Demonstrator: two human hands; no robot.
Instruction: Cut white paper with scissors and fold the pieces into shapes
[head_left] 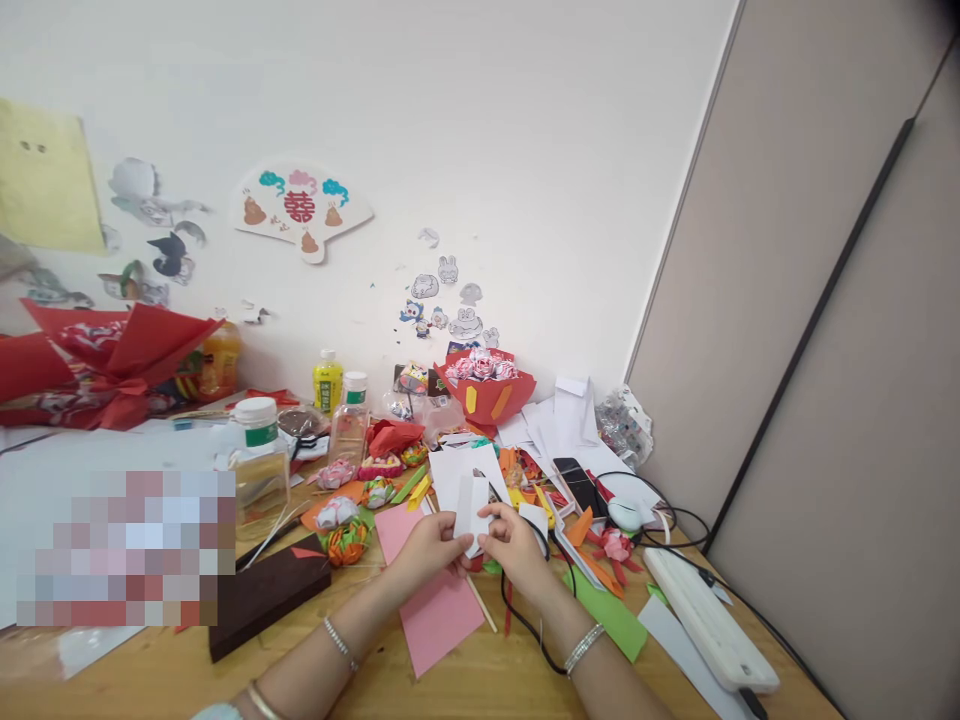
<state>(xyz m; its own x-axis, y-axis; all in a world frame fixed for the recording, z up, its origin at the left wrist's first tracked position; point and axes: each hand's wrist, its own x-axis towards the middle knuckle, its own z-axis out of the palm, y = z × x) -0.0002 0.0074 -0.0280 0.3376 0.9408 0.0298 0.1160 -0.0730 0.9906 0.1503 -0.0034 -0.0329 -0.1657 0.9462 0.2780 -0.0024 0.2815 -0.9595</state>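
Note:
A small folded piece of white paper (472,508) is held up over the middle of the table, pinched from both sides. My left hand (437,545) grips its left edge with thumb and fingers. On the other side my right hand (512,540) closes on the right edge. Beneath them lies a sheet of pink paper (442,625), partly covered by my left hand and forearm. Just behind the folded piece rests a larger white sheet (448,470). A thin wooden stick (482,604) lies between my forearms, near a black cable (529,625).
Crumpled paper flowers (346,540) and a dark box (270,597) lie to the left. Clear bottles (349,420) and a red bouquet (487,395) stand toward the wall. At right are a phone (576,485), green paper (611,615) and a white power strip (709,620).

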